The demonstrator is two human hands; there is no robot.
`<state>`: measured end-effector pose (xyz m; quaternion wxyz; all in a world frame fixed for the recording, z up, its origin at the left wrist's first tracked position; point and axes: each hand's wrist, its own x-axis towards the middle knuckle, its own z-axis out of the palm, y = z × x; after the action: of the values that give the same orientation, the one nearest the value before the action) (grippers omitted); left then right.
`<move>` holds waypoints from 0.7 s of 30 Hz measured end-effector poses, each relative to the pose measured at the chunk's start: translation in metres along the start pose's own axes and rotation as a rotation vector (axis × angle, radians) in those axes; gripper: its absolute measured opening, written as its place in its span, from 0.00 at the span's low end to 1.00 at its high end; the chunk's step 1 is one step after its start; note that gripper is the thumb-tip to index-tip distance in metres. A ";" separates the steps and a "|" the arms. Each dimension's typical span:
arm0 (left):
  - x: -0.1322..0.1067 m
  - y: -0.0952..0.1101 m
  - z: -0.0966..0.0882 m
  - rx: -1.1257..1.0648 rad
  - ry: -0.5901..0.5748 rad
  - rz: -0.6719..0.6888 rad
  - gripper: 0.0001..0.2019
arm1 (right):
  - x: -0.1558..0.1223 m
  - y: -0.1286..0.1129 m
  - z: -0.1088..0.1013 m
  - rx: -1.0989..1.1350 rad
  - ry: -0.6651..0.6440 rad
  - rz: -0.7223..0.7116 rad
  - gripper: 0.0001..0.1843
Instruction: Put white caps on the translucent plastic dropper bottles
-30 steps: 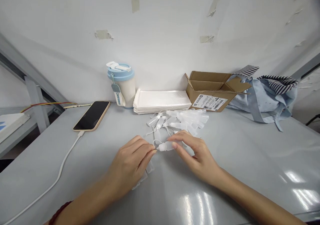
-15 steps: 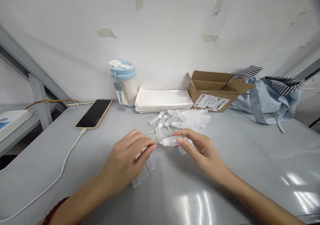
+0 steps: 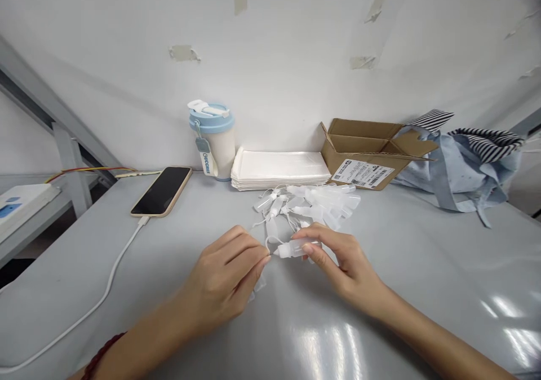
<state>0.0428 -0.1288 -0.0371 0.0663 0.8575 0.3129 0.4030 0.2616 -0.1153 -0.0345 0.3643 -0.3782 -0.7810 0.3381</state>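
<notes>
A small translucent squeeze bottle (image 3: 292, 248) with a thin tip lies sideways above the table, pinched between the thumb and fingers of my right hand (image 3: 338, 259). Its tip points left. My left hand (image 3: 236, 270) is closed in a pinch right at that tip. A white strap loops from the bottle's neck into the left fingertips; whatever sits at its end is hidden. Just behind the hands lies a loose pile of similar bottles (image 3: 327, 202) with white straps. More translucent bottles (image 3: 260, 284) show partly from under my left hand.
Along the wall stand a blue-lidded cup (image 3: 217, 143), a stack of white sheets or trays (image 3: 281, 168), an open cardboard box (image 3: 359, 166) and a light blue bag (image 3: 460, 171). At left, a phone (image 3: 163, 191) lies with a white cable (image 3: 112, 273) plugged in.
Both hands and the bottle have shifted slightly down in view. My left hand now covers more of the bottles below it. The strap loop shows more clearly above the tip.
</notes>
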 end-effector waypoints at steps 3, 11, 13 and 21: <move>-0.002 -0.002 0.002 0.007 0.002 0.032 0.10 | 0.000 0.000 0.001 -0.002 -0.010 -0.007 0.10; -0.004 -0.004 0.006 0.019 0.005 0.067 0.11 | -0.002 0.004 0.004 0.008 -0.023 0.004 0.09; -0.003 -0.003 0.005 0.018 0.009 0.060 0.10 | -0.003 0.004 0.005 0.014 -0.026 0.016 0.10; 0.001 -0.002 0.001 0.011 0.010 -0.009 0.11 | -0.001 0.002 0.005 0.049 -0.024 0.039 0.10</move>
<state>0.0428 -0.1262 -0.0374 0.0619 0.8543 0.3194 0.4053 0.2593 -0.1165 -0.0389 0.3572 -0.3801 -0.7695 0.3686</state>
